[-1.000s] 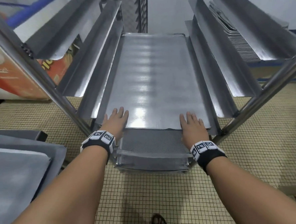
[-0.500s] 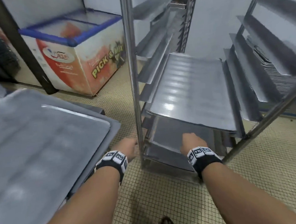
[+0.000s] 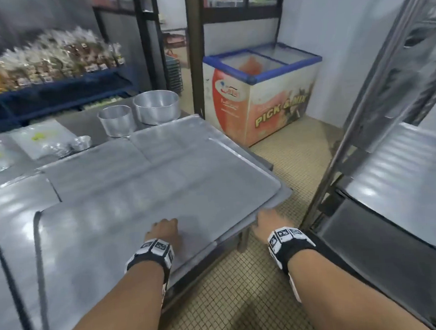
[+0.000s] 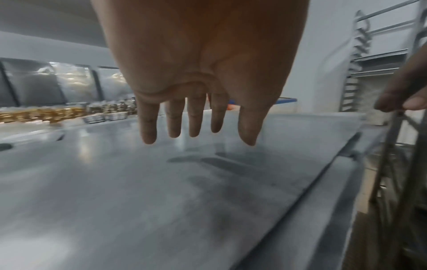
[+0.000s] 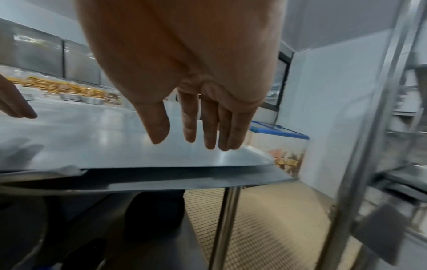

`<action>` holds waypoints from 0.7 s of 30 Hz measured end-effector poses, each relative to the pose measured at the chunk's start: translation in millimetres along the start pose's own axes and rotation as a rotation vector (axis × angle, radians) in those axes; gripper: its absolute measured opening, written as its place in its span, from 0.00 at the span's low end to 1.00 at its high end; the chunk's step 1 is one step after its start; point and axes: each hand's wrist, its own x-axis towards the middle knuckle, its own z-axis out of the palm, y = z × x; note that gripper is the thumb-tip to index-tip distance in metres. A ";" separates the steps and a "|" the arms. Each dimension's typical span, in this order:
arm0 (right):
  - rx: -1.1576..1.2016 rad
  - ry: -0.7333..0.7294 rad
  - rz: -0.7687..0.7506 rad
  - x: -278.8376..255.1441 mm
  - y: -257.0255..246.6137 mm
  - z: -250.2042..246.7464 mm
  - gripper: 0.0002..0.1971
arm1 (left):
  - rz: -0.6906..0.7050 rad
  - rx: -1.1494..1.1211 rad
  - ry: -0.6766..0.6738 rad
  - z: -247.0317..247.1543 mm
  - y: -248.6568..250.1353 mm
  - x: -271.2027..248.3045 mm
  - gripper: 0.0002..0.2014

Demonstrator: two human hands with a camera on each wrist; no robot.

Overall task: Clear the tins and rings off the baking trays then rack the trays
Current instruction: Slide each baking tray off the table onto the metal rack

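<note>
Flat grey baking trays (image 3: 142, 192) lie overlapping on the steel table (image 3: 267, 161), the nearest one (image 4: 161, 191) right under my hands. My left hand (image 3: 162, 228) hovers just above that tray with straight fingers (image 4: 173, 118) and holds nothing. My right hand (image 3: 267, 219) is at the tray's right corner (image 5: 242, 157), fingers (image 5: 208, 127) straight and empty, above the edge. Two round tins (image 3: 157, 106) and a ring (image 3: 116, 120) stand at the table's far end. The steel rack (image 3: 376, 99) with a racked tray (image 3: 403, 171) is on the right.
A chest freezer (image 3: 263, 93) stands beyond the table by the wall. Blue shelves with bagged goods (image 3: 52, 60) run along the back left. Plastic bags (image 3: 42, 140) and small foil cups (image 3: 80, 144) lie on the table's left. Tiled floor (image 3: 244, 278) separates table and rack.
My hands have left the tray pushed into the rack. I have turned left to the table, and both hands now reach over the nearest tray there.
</note>
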 end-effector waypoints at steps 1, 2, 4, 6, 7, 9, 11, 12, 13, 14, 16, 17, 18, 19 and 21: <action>0.003 -0.019 -0.039 6.9 -12.3 4.7 0.13 | -0.045 -0.023 -0.008 1.9 -12.8 -5.2 0.28; 0.003 -0.032 -0.084 14.8 -23.9 9.1 0.13 | -0.093 -0.050 -0.013 3.4 -23.6 -10.5 0.30; 0.002 -0.045 -0.185 29.6 -43.8 19.3 0.16 | -0.198 -0.094 -0.034 8.2 -40.3 -20.9 0.35; 0.020 -0.079 -0.242 41.6 -58.4 31.7 0.22 | -0.306 -0.137 -0.066 16.9 -52.7 -30.9 0.39; 0.012 -0.103 -0.243 47.2 -63.3 38.2 0.26 | -0.351 -0.159 -0.070 23.3 -57.3 -34.7 0.41; -0.027 -0.148 -0.230 57.0 -69.4 48.7 0.31 | -0.393 -0.200 -0.063 36.8 -61.7 -42.3 0.42; -0.068 -0.171 -0.224 68.2 -73.0 55.9 0.34 | -0.402 -0.210 -0.040 45.8 -60.2 -47.2 0.42; -0.078 -0.174 -0.231 73.6 -73.8 56.4 0.35 | -0.410 -0.205 -0.035 47.0 -57.3 -47.7 0.41; -0.085 -0.174 -0.235 79.4 -73.9 55.8 0.37 | -0.421 -0.205 -0.035 46.9 -53.5 -46.7 0.41; -0.092 -0.170 -0.238 85.7 -73.5 53.7 0.38 | -0.435 -0.211 -0.038 45.8 -48.2 -44.2 0.41; -0.114 -0.163 -0.265 99.2 -71.1 49.0 0.40 | -0.472 -0.231 -0.048 41.8 -36.5 -39.4 0.42; -0.122 -0.159 -0.283 106.7 -69.5 47.0 0.41 | -0.489 -0.242 -0.054 40.7 -31.2 -36.2 0.43; -0.122 -0.159 -0.299 114.2 -68.1 45.9 0.41 | -0.502 -0.252 -0.060 40.2 -26.9 -32.4 0.44; -0.117 -0.162 -0.309 121.0 -66.6 44.4 0.41 | -0.508 -0.253 -0.062 40.0 -23.7 -28.0 0.44; -0.107 -0.165 -0.325 131.6 -64.6 42.0 0.42 | -0.518 -0.238 -0.056 40.2 -19.7 -20.8 0.44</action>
